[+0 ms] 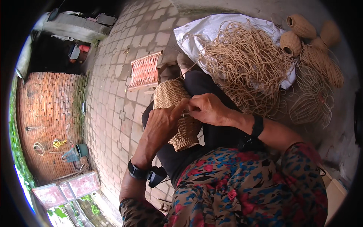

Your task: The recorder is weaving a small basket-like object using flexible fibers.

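Observation:
A tan woven basket [169,92] lies across my lap, its plaited cord body narrowing in the middle and flaring at the near end. My left hand [162,123] is closed over its middle, with the fingers bent against the weave. Beside it, my right hand [210,108] is pinched shut at the basket's right side, its fingertips meeting those of the left. A thin pale strand shows between the two hands. What exactly the right fingertips hold is hidden. Both wrists wear dark bands.
A big tangle of tan cord [242,56] lies on a white sheet [191,32] at my right. Beyond it are several woven vessels [301,26], a cord bundle [325,68] and loose thin strands [312,104]. Ahead stands a low stool with a woven seat [145,70] on paving.

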`<state>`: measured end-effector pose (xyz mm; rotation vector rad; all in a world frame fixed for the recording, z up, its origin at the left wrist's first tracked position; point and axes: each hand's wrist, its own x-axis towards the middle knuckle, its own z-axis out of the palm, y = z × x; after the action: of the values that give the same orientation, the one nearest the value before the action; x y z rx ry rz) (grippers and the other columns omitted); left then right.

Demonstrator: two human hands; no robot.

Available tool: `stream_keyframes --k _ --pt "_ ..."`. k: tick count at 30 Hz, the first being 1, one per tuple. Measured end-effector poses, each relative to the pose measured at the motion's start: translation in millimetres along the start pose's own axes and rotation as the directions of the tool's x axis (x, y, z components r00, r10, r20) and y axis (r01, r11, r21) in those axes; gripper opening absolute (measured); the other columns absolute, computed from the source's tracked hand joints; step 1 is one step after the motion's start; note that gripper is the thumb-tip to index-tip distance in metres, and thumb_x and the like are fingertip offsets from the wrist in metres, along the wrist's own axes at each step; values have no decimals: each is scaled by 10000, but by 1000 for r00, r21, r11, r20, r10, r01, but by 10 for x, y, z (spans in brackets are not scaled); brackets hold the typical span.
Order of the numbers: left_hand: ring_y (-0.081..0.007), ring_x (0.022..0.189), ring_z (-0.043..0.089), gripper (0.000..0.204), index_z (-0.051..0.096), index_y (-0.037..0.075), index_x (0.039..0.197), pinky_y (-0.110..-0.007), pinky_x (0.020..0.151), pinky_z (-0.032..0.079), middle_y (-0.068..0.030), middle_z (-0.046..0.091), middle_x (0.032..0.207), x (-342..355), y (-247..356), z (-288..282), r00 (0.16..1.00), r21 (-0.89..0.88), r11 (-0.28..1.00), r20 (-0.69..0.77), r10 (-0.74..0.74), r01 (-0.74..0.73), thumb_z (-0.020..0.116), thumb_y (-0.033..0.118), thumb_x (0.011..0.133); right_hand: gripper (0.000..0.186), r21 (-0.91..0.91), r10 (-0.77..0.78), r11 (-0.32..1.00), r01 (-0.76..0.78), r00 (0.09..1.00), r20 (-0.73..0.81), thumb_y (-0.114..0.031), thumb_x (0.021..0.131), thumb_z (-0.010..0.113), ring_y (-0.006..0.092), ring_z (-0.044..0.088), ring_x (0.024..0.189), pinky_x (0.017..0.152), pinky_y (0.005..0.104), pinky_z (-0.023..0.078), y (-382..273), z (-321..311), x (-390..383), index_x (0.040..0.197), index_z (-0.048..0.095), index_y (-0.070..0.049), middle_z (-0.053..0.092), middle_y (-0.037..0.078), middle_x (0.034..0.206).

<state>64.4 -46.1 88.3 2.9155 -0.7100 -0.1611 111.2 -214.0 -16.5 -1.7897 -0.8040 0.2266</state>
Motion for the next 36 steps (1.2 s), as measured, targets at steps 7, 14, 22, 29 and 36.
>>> stream_keyframes --k 7,14,22,29,36 --pt "-342 583 614 389 531 110 1184 -437 522 466 -151 616 655 56 -18 61 999 -19 998 -9 -54 54 556 18 807 73 93 12 996 -12 1000 -7 -101 744 628 325 625 749 663 403 485 25 77 17 770 607 -37 620 126 769" --pt "-338 614 633 366 548 133 1159 -417 530 489 -140 627 666 67 -20 128 996 -64 995 -56 -74 70 574 47 804 94 170 24 985 -16 999 -45 -81 738 657 343 623 749 655 407 489 11 132 9 784 599 -23 619 153 779" --pt "-260 575 619 436 562 130 1110 -356 540 478 -110 634 692 20 -72 -406 942 -469 857 -131 -308 215 578 -62 720 147 329 142 935 -136 990 6 -145 852 653 118 622 706 606 260 478 -310 -169 220 895 595 -18 630 49 838" --pt "-39 515 489 391 544 102 1148 -228 474 382 -51 671 744 -290 -124 -471 884 -749 629 -128 -449 210 645 9 782 112 670 77 722 -174 982 172 -128 899 624 36 568 656 566 193 453 -532 -111 259 930 634 -20 605 -24 741" --pt "-227 636 658 389 540 109 1200 -322 571 505 -116 686 785 -469 -270 57 902 -436 861 -206 -379 262 611 49 822 92 -222 -143 967 125 988 -65 -19 700 662 239 583 638 566 337 471 -412 -40 211 724 588 -67 517 71 729"
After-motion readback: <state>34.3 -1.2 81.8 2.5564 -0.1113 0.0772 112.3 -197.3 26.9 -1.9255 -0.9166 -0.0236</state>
